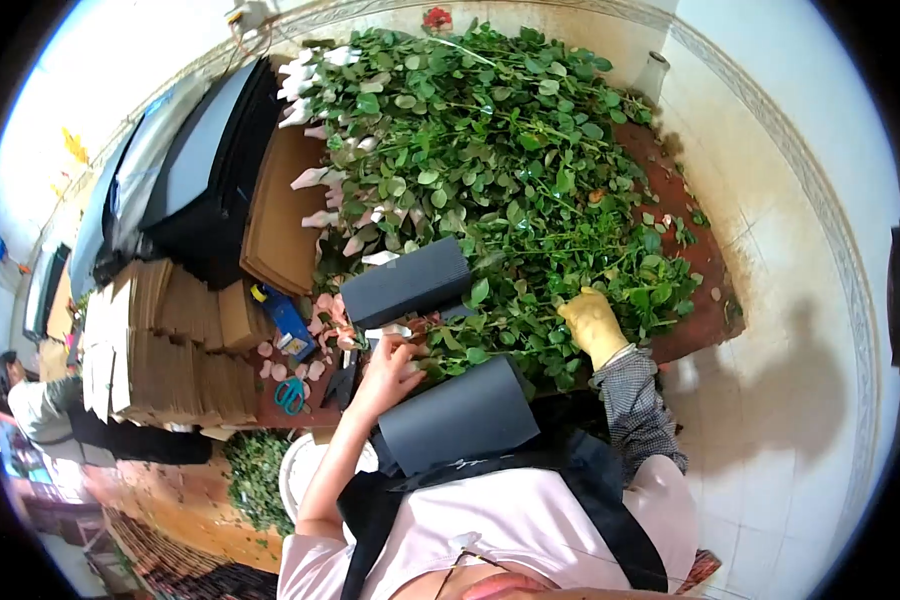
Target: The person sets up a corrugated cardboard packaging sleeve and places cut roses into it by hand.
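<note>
A large heap of leafy green rose stems point(490, 150) covers the table, with white-wrapped flower heads point(315, 178) along its left side. My left hand point(388, 375), bare, has its fingers bent at the near left edge of the stems; what lies under the fingertips is hidden. My right hand point(592, 322), in a yellow glove, is curled against the leaves at the near right, and anything inside it cannot be made out. A dark corrugated sleeve point(407, 283) lies beyond my left hand. Nearer my chest is a rolled dark sheet point(458, 416).
Stacked brown cardboard point(170, 345) stands at the left, beside dark sheets point(205, 150). Teal scissors point(290, 396), a blue box point(285, 322) and pink petals lie near it. A white bucket point(310, 470) sits below the table edge. A person point(55, 415) is at the far left.
</note>
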A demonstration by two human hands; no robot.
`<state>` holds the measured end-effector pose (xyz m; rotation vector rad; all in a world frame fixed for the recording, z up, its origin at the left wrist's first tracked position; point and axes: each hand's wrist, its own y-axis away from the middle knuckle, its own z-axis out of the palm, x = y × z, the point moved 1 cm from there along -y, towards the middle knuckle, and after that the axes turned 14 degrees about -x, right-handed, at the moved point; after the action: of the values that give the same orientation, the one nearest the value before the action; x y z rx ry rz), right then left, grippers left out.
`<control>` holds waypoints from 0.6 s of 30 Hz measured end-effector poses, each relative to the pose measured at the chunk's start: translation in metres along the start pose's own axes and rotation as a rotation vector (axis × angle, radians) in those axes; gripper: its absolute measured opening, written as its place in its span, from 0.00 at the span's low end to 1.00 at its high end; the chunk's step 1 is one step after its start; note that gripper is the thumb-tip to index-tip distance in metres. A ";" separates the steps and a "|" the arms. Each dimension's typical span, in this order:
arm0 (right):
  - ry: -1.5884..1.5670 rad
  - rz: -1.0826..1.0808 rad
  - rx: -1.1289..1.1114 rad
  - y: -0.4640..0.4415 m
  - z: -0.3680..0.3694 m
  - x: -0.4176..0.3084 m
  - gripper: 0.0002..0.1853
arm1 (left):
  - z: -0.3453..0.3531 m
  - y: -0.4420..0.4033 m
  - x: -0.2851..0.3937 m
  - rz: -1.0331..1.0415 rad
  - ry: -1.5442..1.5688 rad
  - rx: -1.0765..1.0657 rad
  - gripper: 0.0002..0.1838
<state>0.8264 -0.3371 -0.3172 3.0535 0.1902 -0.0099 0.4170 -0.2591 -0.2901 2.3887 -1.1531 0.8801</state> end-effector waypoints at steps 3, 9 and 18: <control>-0.079 0.075 0.108 0.010 -0.010 -0.004 0.05 | -0.001 -0.002 0.003 -0.024 -0.519 0.114 0.40; -0.128 0.315 0.170 0.031 -0.025 -0.010 0.10 | 0.001 -0.002 0.002 -0.019 -0.454 -0.147 0.31; -0.314 0.256 0.441 0.009 -0.061 -0.032 0.20 | 0.012 0.004 -0.007 0.070 -0.198 0.056 0.10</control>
<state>0.7954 -0.3452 -0.2551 3.4189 -0.2593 -0.5839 0.4151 -0.2638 -0.3031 2.5419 -1.3077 0.7181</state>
